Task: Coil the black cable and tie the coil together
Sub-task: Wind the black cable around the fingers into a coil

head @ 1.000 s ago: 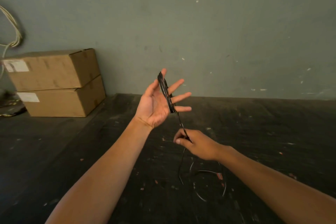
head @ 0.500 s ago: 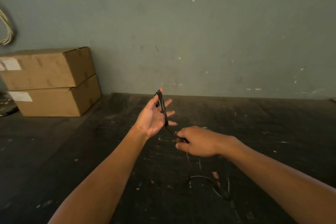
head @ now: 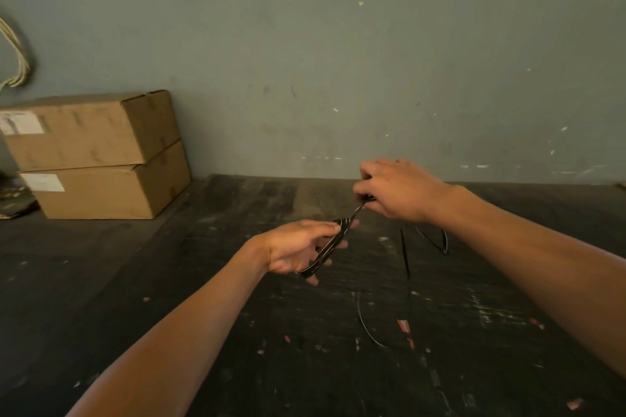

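My left hand (head: 301, 249) clamps the coil (head: 327, 252), long axis running from 7 to 1 o'clock, while my right hand (head: 394, 191), at 1 o'clock from it, pinches the black cable (head: 355, 211) taut between them.
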`<state>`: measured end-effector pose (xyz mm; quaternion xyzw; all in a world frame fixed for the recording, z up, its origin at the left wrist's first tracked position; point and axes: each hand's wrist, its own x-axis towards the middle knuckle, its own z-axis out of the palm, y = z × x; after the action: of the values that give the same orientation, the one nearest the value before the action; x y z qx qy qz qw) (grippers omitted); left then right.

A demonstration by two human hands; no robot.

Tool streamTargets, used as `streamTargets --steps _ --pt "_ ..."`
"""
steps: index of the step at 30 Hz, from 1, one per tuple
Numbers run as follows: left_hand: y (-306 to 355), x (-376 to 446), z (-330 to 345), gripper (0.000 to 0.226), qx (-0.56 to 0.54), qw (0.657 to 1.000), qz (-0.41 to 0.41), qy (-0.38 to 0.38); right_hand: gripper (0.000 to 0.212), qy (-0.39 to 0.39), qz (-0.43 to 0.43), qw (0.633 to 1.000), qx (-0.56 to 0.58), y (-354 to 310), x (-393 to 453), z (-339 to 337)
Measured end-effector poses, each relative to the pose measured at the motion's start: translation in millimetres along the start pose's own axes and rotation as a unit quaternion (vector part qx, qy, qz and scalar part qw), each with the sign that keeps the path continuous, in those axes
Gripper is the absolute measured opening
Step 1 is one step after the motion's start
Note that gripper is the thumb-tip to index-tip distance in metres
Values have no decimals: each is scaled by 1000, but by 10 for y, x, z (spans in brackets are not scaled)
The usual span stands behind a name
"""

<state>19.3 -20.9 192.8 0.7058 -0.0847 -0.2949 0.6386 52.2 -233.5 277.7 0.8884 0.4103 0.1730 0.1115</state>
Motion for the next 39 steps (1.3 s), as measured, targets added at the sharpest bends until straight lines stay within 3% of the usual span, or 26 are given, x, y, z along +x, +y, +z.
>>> streamTargets --steps 5,8,14,20,23,26,27,30,31,32,33,35,37,39 --pt "32 -61 -30 33 54 995 -40 -75 13 -19 -5 999 27 -1 2 61" --pt "15 -70 -17 37 64 991 -42 -113 23 -2 6 996 85 -16 -16 94" --pt "-59 -75 52 45 -12 987 7 -159 15 -18 36 995 91 40 14 220" --pt "-100 -63 95 40 -140 962 102 -210 14 -16 34 966 256 61 16 373" --pt "-60 -88 45 36 -221 928 178 -242 17 -9 79 905 419 118 -31 490" --pt "31 -141 -20 37 -285 901 222 -239 36 -42 135 812 566 173 -114 611" --pt "52 -160 -43 36 -300 896 231 -230 44 -55 148 765 625 178 -133 652" --pt "77 -177 -103 36 -314 892 251 -207 64 -86 173 565 802 242 -158 781" --pt "81 -176 -108 37 -316 892 251 -205 66 -81 185 524 827 275 -166 810" --pt "83 -175 -104 37 -320 891 247 -206 65 -69 202 507 835 312 -175 844" --pt "82 -175 -95 37 -323 892 239 -208 60 -54 222 504 833 338 -182 885" --pt "65 -162 -76 37 -327 893 227 -208 44 -12 268 532 803 368 -200 950" --pt "41 -158 -62 37 -329 893 227 -206 26 41 300 613 730 363 -205 986" --pt "47 -163 -52 36 -336 890 229 -206 21 91 320 694 639 364 -200 1018"
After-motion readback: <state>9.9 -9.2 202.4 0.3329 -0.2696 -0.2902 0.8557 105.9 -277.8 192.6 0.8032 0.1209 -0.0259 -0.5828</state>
